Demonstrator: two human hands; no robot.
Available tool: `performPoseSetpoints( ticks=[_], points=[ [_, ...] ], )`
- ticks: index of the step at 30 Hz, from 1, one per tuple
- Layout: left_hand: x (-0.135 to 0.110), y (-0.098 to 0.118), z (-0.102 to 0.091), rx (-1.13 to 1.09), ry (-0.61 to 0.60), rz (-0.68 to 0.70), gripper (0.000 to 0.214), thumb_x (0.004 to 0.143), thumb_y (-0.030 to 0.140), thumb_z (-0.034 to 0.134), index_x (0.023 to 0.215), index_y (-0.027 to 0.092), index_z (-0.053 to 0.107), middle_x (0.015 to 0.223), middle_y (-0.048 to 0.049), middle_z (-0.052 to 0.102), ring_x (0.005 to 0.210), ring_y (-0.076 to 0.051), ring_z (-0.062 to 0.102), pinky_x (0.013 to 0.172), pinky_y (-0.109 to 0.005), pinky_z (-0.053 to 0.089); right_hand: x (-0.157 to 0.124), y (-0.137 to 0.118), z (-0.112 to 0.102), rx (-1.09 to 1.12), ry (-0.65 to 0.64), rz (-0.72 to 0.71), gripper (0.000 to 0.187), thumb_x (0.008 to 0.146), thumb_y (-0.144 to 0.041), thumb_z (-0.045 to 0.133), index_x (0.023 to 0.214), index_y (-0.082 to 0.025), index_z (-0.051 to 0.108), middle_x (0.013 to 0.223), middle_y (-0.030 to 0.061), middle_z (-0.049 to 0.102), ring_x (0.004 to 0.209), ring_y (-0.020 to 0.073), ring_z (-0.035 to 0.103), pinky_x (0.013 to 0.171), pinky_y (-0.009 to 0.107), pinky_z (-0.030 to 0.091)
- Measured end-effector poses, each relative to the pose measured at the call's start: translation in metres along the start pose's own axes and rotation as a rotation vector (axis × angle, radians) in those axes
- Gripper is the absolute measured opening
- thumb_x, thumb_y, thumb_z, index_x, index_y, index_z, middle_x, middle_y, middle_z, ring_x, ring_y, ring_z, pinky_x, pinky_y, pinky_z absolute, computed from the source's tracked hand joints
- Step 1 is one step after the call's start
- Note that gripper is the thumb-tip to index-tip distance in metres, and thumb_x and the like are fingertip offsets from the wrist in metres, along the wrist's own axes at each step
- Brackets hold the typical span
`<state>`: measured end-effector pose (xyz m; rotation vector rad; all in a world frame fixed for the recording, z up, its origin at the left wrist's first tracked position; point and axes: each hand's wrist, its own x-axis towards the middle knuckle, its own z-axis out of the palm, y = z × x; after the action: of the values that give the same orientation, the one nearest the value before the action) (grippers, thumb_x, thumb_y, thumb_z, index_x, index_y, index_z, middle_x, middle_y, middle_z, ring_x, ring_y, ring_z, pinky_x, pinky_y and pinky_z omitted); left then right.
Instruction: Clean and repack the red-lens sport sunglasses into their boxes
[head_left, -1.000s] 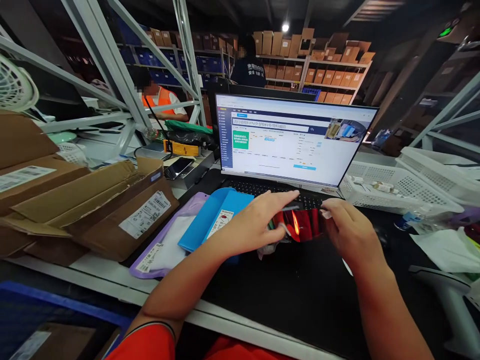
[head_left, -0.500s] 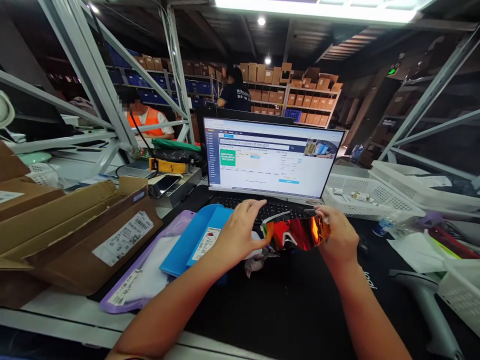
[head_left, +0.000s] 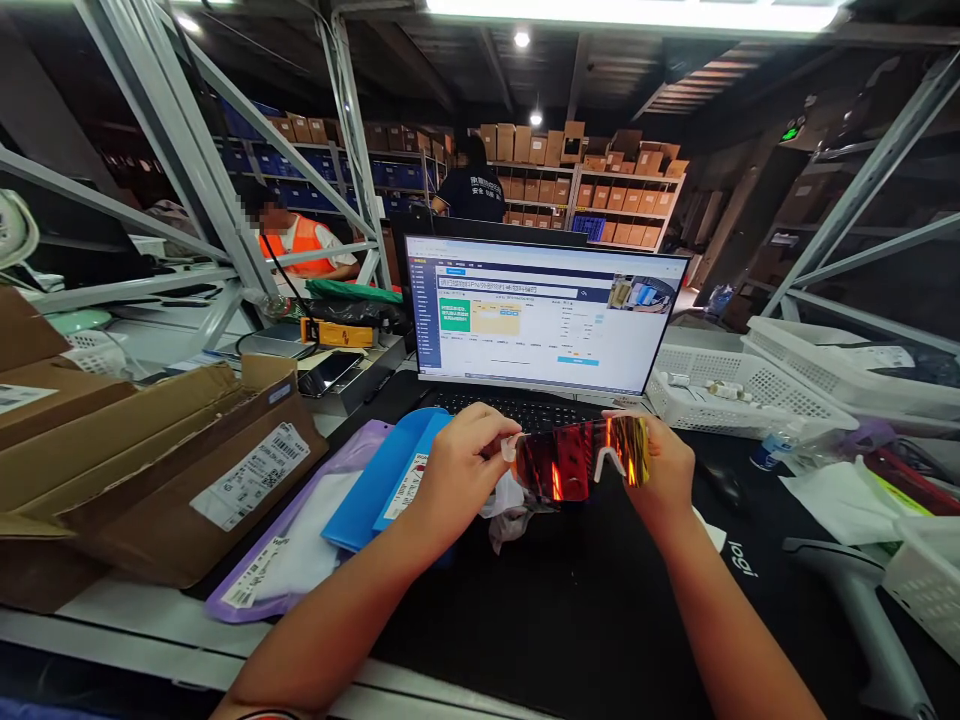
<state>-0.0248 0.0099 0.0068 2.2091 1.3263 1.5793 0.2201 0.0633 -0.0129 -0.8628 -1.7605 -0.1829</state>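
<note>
A pair of sunglasses with a mirrored red-orange lens and a white nose piece is held up in front of the keyboard. My left hand pinches its left end between thumb and fingers. At the other end, my right hand grips the frame, its fingers partly hidden behind the lens. Crumpled clear plastic lies on the black desk mat below the glasses. Beside my left forearm rest a blue folder-like pouch with a label and a purple-edged bag with white contents.
An open cardboard box stands at the left. Behind the keyboard is a lit monitor. White baskets, a small bottle, a mouse and a handheld scanner lie at the right. Two people are beyond the desk.
The sunglasses have turned, so the lens faces me more broadly and its nose piece sits further right. My right hand has shifted slightly left. A yellowish panel now shows on the monitor.
</note>
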Motion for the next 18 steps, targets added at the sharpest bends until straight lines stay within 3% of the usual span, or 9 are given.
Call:
performPoseSetpoints(
  ticks=[6, 9, 12, 14, 18],
  points=[
    [-0.002, 0.011, -0.005, 0.037, 0.102, 0.156, 0.019, 0.096, 0.019, 0.053, 0.095, 0.018, 0.072, 0.088, -0.0051, 0.066, 0.081, -0.015, 0.063, 0.071, -0.027, 0.051, 0.000, 0.004, 0.005, 0.078, -0.024, -0.041, 0.018, 0.084, -0.019, 0.059, 0.100, -0.022, 0.068, 0.097, 0.0098, 0.076, 0.091, 0.0254, 0.073, 0.078, 0.037, 0.060],
    [-0.002, 0.011, -0.005, 0.040, 0.121, 0.163, 0.019, 0.097, 0.021, 0.053, 0.099, 0.018, 0.072, 0.088, -0.0052, 0.065, 0.081, -0.015, 0.062, 0.071, -0.027, 0.051, -0.001, 0.005, 0.007, 0.068, -0.036, -0.035, 0.018, 0.085, -0.021, 0.059, 0.100, -0.022, 0.068, 0.097, 0.0100, 0.076, 0.091, 0.0263, 0.073, 0.078, 0.038, 0.060],
    [-0.007, 0.012, 0.002, -0.031, 0.112, 0.132, 0.021, 0.098, 0.023, 0.051, 0.101, 0.018, 0.072, 0.089, -0.0057, 0.066, 0.084, -0.016, 0.062, 0.074, -0.029, 0.051, -0.001, 0.008, 0.005, 0.067, -0.073, -0.050, 0.015, 0.088, -0.027, 0.056, 0.094, -0.022, 0.069, 0.088, 0.0087, 0.075, 0.079, 0.0247, 0.073, 0.068, 0.035, 0.059],
    [-0.014, 0.015, 0.012, -0.140, 0.102, 0.102, 0.021, 0.098, 0.022, 0.050, 0.101, 0.018, 0.071, 0.090, -0.0064, 0.067, 0.087, -0.018, 0.062, 0.078, -0.032, 0.051, 0.001, 0.012, 0.000, 0.103, -0.181, -0.043, 0.016, 0.089, -0.033, 0.058, 0.093, -0.024, 0.070, 0.083, 0.0078, 0.075, 0.073, 0.0238, 0.073, 0.062, 0.033, 0.058],
    [-0.029, 0.018, 0.043, -0.419, 0.082, -0.039, 0.014, 0.091, 0.025, 0.062, 0.100, 0.019, 0.071, 0.093, -0.0071, 0.071, 0.090, -0.020, 0.066, 0.084, -0.034, 0.053, 0.006, 0.025, -0.017, 0.201, -0.505, 0.041, 0.030, 0.083, -0.054, 0.068, 0.102, -0.032, 0.074, 0.095, 0.0090, 0.078, 0.079, 0.0253, 0.076, 0.064, 0.033, 0.060]
  ],
)
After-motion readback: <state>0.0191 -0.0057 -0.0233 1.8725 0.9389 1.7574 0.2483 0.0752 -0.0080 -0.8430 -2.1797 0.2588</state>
